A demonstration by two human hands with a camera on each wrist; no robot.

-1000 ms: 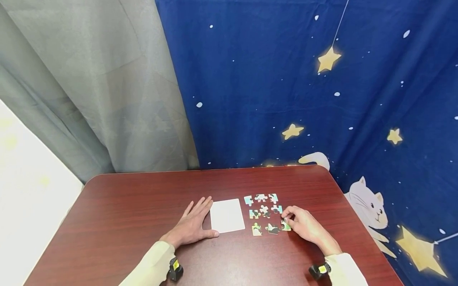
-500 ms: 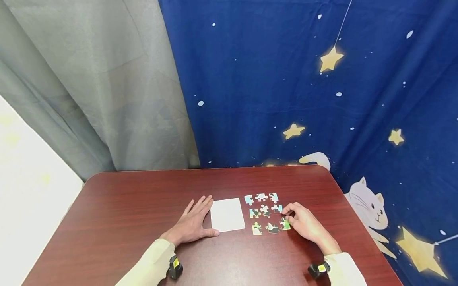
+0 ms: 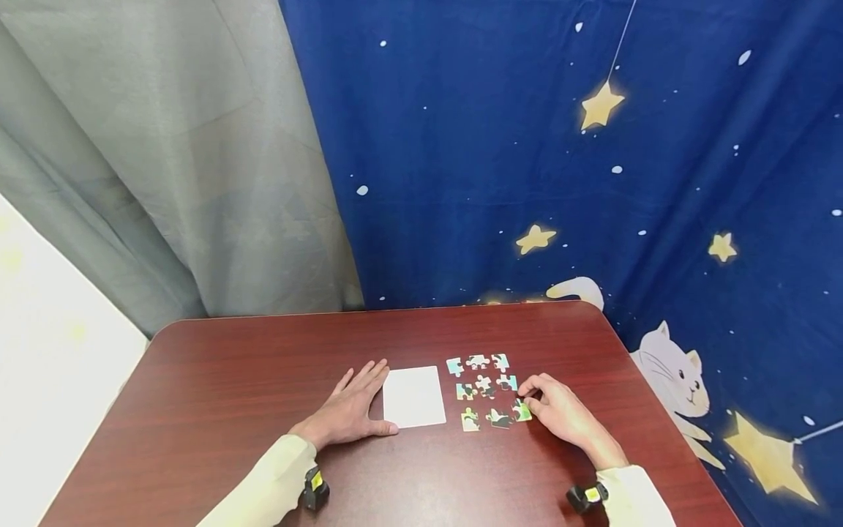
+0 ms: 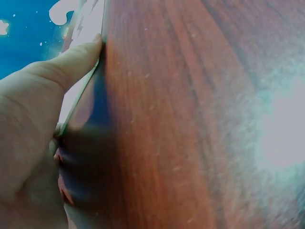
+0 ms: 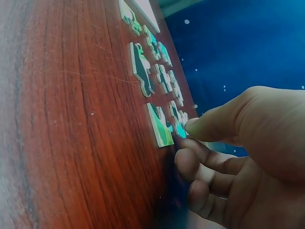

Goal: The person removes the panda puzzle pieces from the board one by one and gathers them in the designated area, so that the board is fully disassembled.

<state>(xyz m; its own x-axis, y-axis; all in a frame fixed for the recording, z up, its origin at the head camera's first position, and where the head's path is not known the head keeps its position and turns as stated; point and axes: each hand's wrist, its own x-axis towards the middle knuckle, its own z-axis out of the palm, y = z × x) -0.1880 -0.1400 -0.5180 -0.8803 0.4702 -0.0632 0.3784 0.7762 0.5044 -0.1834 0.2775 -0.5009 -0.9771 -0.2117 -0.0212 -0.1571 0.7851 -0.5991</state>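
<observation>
My left hand (image 3: 349, 411) rests with its fingers spread on the tabletop along the left side of a white square board (image 3: 414, 397). In the left wrist view its thumb (image 4: 76, 64) lies along the board's near edge. To the board's right, several loose jigsaw pieces (image 3: 483, 383) lie in rough rows, printed in green, blue, black and white. My right hand (image 3: 560, 411), fingers loosely bent, is beside the green corner piece (image 3: 522, 410) at the near right. In the right wrist view that corner piece (image 5: 160, 126) lies on the wood, with nothing gripped by thumb or fingers.
The reddish-brown wooden table (image 3: 421, 483) has rounded far corners. Behind it hang a grey curtain (image 3: 171, 161) and a dark blue one (image 3: 448, 146) with stars and a cat. Each wrist wears a small black device, like the right one (image 3: 586, 498).
The green corner piece has turned a little and shifted slightly away from the near edge, beside my right thumb. My left hand stays in place by the board.
</observation>
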